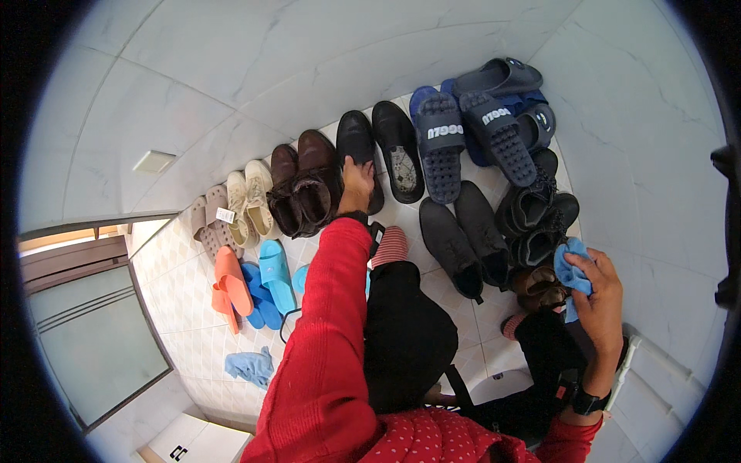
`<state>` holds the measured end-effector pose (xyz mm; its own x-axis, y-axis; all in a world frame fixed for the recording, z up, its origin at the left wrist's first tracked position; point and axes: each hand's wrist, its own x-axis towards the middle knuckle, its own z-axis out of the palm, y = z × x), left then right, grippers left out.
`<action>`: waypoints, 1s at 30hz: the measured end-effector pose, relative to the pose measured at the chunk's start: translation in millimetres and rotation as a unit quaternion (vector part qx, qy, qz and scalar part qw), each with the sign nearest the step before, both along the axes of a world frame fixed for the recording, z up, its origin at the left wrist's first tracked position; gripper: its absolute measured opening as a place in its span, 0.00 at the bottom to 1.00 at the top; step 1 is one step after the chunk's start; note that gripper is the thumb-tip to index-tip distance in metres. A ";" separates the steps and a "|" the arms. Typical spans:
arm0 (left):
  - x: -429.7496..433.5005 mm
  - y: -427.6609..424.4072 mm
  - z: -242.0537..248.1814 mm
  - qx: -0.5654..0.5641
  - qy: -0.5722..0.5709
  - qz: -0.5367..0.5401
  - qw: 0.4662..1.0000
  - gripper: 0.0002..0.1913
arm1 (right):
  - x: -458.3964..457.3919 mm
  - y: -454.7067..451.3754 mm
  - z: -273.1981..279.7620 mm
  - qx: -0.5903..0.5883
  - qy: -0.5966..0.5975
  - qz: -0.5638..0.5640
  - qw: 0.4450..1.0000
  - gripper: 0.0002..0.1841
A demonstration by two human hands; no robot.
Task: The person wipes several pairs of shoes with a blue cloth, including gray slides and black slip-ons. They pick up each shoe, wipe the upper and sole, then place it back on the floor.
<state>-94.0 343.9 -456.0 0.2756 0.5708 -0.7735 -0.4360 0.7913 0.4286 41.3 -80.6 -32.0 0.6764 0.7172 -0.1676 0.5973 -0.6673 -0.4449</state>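
My left hand (358, 182) reaches forward in a red sleeve and grips a black leather shoe (355, 134) near its opening; the hand hides part of the heel. Its likely mate, a black slip-on shoe (398, 151) with a patterned insole, lies just to the right. In my right hand (599, 289), raised at the right side, a crumpled light-blue cloth (572, 267) is held between thumb and fingers. Beneath that hand are shiny brown shoes (541, 289), partly covered. Black lace-up shoes (529, 214) stand beyond them, and dark suede shoes (463, 240) lie nearer the middle.
Along the tiled wall, brown ankle boots (315, 156), cream sneakers (260, 199) and taupe slippers (208, 226) stand left of my hand. Dark grey slides (443, 144) lie to the right. Orange slippers (234, 283), blue slippers (275, 275) and another blue cloth (250, 367) are on the floor.
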 end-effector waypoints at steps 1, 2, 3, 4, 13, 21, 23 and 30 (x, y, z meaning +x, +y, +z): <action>-5.5 -5.6 3.1 -0.009 0.001 0.006 1.000 0.26 | -0.7 -0.3 1.2 -0.001 0.003 -0.005 1.000 0.28; -12.7 -12.7 9.2 -0.005 -0.024 0.021 0.999 0.25 | -1.4 -0.5 2.9 -0.002 0.005 -0.009 1.000 0.28; -23.1 -19.1 19.5 -0.003 -0.054 0.014 0.998 0.24 | -3.1 -1.1 5.0 0.009 -0.002 0.000 1.000 0.28; -32.6 -24.2 34.4 0.002 -0.086 0.007 0.996 0.24 | -4.9 -1.6 7.4 0.021 -0.012 0.009 1.000 0.28; -72.2 -61.3 289.8 0.182 -0.391 -0.040 0.901 0.24 | -16.7 -18.0 34.5 0.193 0.004 0.025 0.981 0.27; -45.5 -139.2 500.0 0.220 -0.577 -0.170 0.768 0.33 | -13.5 -54.3 54.9 0.376 -0.006 -0.022 0.926 0.22; -32.0 -162.0 531.1 0.204 -0.617 -0.198 0.734 0.32 | -11.3 -63.9 54.6 0.417 -0.019 -0.074 0.905 0.21; 20.9 -256.7 552.5 0.285 -0.471 -0.302 0.778 0.25 | 2.6 -81.5 57.7 0.616 0.052 -0.248 0.745 0.19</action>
